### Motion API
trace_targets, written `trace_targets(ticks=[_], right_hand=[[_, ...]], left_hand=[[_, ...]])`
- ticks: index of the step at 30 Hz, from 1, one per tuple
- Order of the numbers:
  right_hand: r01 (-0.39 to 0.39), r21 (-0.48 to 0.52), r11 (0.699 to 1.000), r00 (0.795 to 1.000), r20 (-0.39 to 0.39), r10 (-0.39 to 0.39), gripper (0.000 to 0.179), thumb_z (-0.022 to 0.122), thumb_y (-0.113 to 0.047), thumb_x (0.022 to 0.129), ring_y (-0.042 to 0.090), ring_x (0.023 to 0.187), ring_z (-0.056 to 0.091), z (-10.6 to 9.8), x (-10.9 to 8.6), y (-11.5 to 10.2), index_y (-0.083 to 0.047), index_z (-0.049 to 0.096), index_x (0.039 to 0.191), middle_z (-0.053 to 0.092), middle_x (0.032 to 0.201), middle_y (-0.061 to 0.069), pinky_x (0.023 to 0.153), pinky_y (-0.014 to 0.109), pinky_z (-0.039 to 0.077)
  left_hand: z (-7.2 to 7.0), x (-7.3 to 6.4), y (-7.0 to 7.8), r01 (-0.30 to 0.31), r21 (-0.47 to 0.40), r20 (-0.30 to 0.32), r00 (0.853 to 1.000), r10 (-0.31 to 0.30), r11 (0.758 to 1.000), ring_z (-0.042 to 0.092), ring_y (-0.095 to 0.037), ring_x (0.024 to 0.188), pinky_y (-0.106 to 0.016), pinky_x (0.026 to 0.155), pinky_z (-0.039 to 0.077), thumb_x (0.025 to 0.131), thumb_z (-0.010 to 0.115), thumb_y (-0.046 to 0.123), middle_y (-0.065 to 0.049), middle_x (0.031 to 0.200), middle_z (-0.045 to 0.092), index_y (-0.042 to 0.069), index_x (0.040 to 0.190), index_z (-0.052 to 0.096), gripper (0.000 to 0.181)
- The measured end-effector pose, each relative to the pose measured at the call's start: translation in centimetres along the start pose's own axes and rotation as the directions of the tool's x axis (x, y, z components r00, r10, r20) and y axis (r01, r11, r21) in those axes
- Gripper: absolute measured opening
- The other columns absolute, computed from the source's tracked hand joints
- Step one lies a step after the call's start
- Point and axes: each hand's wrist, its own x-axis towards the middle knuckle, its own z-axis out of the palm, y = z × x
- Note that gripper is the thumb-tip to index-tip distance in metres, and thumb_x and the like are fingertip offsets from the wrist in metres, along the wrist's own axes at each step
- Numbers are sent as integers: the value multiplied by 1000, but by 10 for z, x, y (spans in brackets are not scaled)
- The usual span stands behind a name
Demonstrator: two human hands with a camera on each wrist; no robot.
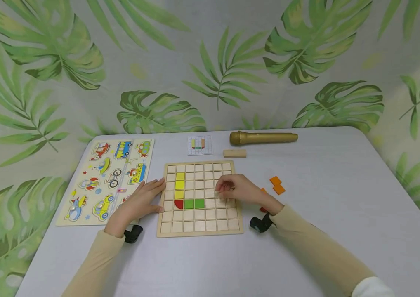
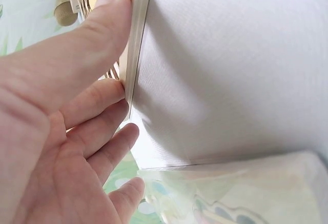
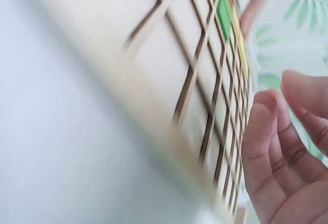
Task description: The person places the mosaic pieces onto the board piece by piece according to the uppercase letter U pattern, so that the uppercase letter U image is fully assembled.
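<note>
A wooden grid board (image 1: 199, 235) lies flat on the table. In it sit three yellow tiles (image 1: 179, 185) in a column, a red quarter-round tile (image 1: 179, 204) below them, and two green tiles (image 1: 194, 203) beside the red one. My left hand (image 1: 139, 202) touches the board's left edge with thumb and fingertips, fingers fairly straight. Over the board's right side hovers my right hand (image 1: 234, 187), its fingers loosely bent. The right wrist view shows a gap between thumb (image 3: 307, 93) and fingers, with nothing visible in it. Orange tiles (image 1: 277, 185) lie right of the board.
Another orange tile and a red tile (image 1: 263, 209) are partly hidden by my right forearm. A vehicle puzzle board (image 1: 95, 165) lies left. Behind the grid board are a pattern card (image 1: 200, 145), a wooden block (image 1: 234, 154) and a gold microphone (image 1: 265, 138).
</note>
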Motion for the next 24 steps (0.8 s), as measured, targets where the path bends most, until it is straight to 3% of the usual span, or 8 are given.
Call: trace_targets(ticks=[9,18,24], right_hand=[[-75,63,995,993,-88,80,12,66,-1,87,21,72,55,-38,-44,27,2,65,99,63,88,9,56,27,50],[-99,36,994,980,-169,104,11,65,-4,89,21,75,57,-62,-84,49,1,65,99,63,87,9,61,26,52],[-129,76,989,973,-183,141,14,64,-5,91,27,73,57,-70,-103,58,3,63,102,61,90,13,59,29,53]], left_hand=[[-1,1,-1,1,2,9,1000,-1,1000,25,-41,138,-59,112,11,80,77,25,-19,152,29,-6,144,36,82],[0,1,-1,-4,-1,10,1000,4,1000,24,-41,138,-59,112,10,80,76,25,-20,152,29,-7,143,36,82],[0,2,-1,-2,1,16,1000,2,1000,24,-42,138,-59,112,10,79,76,26,-19,152,29,-7,143,37,82]])
